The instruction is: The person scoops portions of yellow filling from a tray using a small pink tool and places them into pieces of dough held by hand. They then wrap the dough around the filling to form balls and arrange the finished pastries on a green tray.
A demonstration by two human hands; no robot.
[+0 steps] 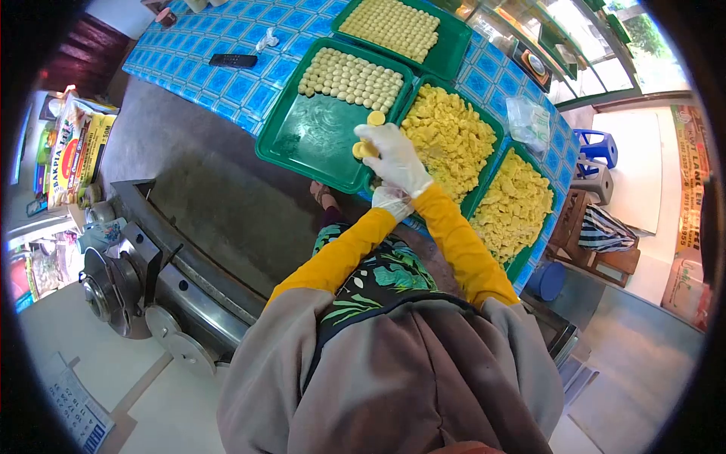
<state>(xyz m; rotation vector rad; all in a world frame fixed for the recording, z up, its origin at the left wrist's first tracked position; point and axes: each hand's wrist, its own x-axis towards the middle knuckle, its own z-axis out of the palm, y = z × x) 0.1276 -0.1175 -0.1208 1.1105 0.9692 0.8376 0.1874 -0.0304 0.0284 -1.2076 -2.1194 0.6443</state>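
Note:
My right hand (pixel 398 157), in a white glove, is over the right side of a green tray (pixel 302 144). Its fingers are closed on several small yellow round pieces (pixel 363 150), whose exact kind I cannot make out. Another yellow round piece (pixel 376 118) shows just beyond the fingertips. My left hand (pixel 392 201), also gloved, is at the tray's near corner, close against my right wrist; its fingers are mostly hidden. Rows of pale dough balls (pixel 352 78) fill the far part of the tray. Right of my hand, crumbly yellow chunks (pixel 450 136) fill another green tray.
A further tray of yellow chunks (pixel 514 200) stands at the right, and a tray of pale balls (pixel 389 26) at the back. The blue tablecloth (pixel 197 45) carries a black remote (pixel 233 60) and a plastic bag (pixel 528 121). A metal machine (pixel 113 287) stands at left.

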